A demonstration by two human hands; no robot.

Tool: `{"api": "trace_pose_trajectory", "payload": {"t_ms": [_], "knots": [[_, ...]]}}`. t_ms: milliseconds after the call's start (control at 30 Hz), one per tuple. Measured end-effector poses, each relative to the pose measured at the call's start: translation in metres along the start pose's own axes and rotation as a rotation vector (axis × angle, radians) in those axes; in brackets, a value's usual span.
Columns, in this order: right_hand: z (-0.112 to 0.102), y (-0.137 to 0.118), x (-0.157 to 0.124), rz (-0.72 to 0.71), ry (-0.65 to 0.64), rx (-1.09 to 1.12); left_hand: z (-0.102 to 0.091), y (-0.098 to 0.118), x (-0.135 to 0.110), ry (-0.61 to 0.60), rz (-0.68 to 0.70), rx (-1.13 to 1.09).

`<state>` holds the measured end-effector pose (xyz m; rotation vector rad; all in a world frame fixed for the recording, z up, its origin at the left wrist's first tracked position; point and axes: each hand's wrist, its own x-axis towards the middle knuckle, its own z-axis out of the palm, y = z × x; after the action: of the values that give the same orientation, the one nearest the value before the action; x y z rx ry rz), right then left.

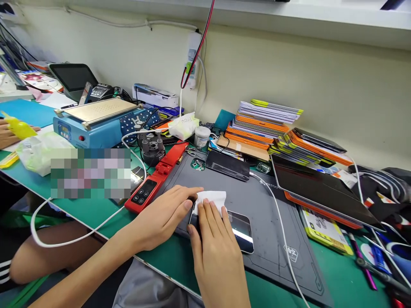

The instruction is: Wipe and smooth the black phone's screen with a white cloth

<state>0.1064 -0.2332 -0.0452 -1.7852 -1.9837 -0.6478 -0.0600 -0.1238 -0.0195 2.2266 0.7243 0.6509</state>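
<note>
A smartphone [241, 231] with a dark glossy face lies on a grey work mat [266, 256] in front of me. On its left part rests a white wipe [214, 196]. My right hand [218, 252] lies over the phone, fingers stretched out flat and pressing on the wipe. At the phone's left end, my left hand [167, 214] has thumb and fingers closed about the edge; the fingertips are partly hidden by the wipe. Further back on the mat is a second dark phone [227, 166] with a white cable [278, 209] plugged in.
A red device with buttons [149, 190] lies left of the mat. Behind stand a blue machine [96, 128], a white jar [202, 137] and stacked boxes [257, 124]. A dark tablet [321, 188] and pens [362, 261] are at right. Another person's hand [8, 133] shows far left.
</note>
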Motion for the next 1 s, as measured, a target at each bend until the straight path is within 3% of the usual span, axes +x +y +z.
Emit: {"api": "trace_pose_trajectory", "payload": {"t_ms": [200,267,500,733,1000], "knots": [[-0.005,0.018,-0.047,-0.237,0.004,0.035,0.001,-0.001,0.001,0.030,0.001,-0.035],[-0.006,0.022,-0.052,-0.250,0.037,0.038,0.001,-0.001,0.001,0.025,0.003,-0.046],[0.002,-0.001,0.003,-0.086,0.026,0.003,0.003,-0.002,0.002,0.121,-0.059,-0.099],[0.001,0.020,-0.045,-0.304,0.083,0.012,0.007,-0.005,0.003,0.119,-0.025,-0.148],[-0.004,-0.017,0.004,-0.045,-0.044,0.199,0.008,-0.006,0.001,0.282,-0.055,-0.052]]}}
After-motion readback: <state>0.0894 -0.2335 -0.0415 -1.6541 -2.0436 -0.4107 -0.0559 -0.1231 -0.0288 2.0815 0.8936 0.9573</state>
